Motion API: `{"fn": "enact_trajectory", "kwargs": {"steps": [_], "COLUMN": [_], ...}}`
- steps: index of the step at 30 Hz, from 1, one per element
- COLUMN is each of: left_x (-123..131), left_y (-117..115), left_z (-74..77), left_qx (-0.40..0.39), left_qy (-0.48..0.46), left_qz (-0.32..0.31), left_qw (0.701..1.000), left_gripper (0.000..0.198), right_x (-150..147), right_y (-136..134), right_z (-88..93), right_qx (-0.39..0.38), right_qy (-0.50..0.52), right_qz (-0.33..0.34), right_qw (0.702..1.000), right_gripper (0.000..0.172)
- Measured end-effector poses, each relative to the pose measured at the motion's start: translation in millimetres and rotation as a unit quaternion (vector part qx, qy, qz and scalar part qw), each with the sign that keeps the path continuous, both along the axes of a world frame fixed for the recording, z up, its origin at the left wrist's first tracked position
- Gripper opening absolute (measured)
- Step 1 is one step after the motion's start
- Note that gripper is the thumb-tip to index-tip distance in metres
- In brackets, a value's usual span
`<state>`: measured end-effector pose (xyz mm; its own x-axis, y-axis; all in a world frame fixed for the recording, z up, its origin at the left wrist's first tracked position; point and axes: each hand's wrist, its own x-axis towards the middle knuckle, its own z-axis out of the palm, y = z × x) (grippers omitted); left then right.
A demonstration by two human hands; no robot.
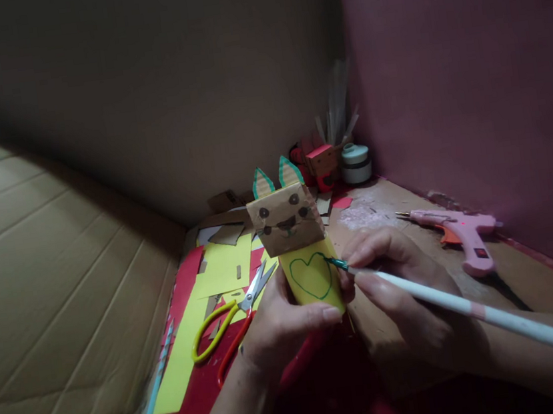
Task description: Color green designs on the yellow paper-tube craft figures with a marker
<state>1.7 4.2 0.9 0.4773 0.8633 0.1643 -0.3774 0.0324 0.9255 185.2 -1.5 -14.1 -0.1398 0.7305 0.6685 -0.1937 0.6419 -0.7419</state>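
My left hand (275, 324) is wrapped round the lower part of a paper figure (297, 245). The figure has a yellow tube body with a green heart outline, a brown cardboard head with a drawn face, and two green-edged ears. My right hand (397, 286) pinches a long white pen (450, 303) whose green tip touches the right edge of the heart. Both hands hover just above the work surface, close together.
Scissors (230, 320) with yellow and red handles lie on yellow and red paper sheets (213, 268) to the left. A pink glue gun (462, 238) rests at the right. Small boxes and a tape roll (356, 163) stand in the far corner. Cardboard sheet (55, 294) lies left.
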Motion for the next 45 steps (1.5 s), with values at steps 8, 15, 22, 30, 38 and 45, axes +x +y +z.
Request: {"fn": "enact_trajectory", "kwargs": {"steps": [8,15,22,30,38,45], "left_x": [-0.2,1.6,1.1,2.2,2.2,2.7], "left_y": [-0.2,-1.0,-0.8,-3.3,-2.4,-3.1], "left_z": [-0.4,1.5,0.2,3.0,2.4,3.2], "left_qx": [-0.006,-0.018,-0.03,-0.031,-0.028,-0.04], "left_qy": [0.0,0.005,0.006,0.0,0.016,0.017], "left_qz": [0.009,0.023,0.04,0.044,0.057,0.071], "left_qw": [1.0,1.0,0.999,0.999,0.998,0.997], "left_gripper": [0.029,0.03,0.034,0.036,0.038,0.046], "right_x": [-1.7,0.1,-2.4,-3.5,-7.2,-3.6], "right_y": [-3.2,-3.2,-4.7,-4.3,-8.8,-7.4], "right_z": [3.0,5.5,6.0,7.1,8.8,7.5], "right_qx": [-0.019,0.004,-0.006,0.003,-0.025,-0.003], "right_qy": [0.002,-0.022,-0.006,0.002,0.016,-0.027], "right_qz": [-0.017,-0.011,-0.012,-0.008,-0.023,-0.044], "right_qw": [1.0,1.0,1.0,1.0,0.999,0.999], "right_gripper": [0.014,0.014,0.014,0.014,0.015,0.018]}}
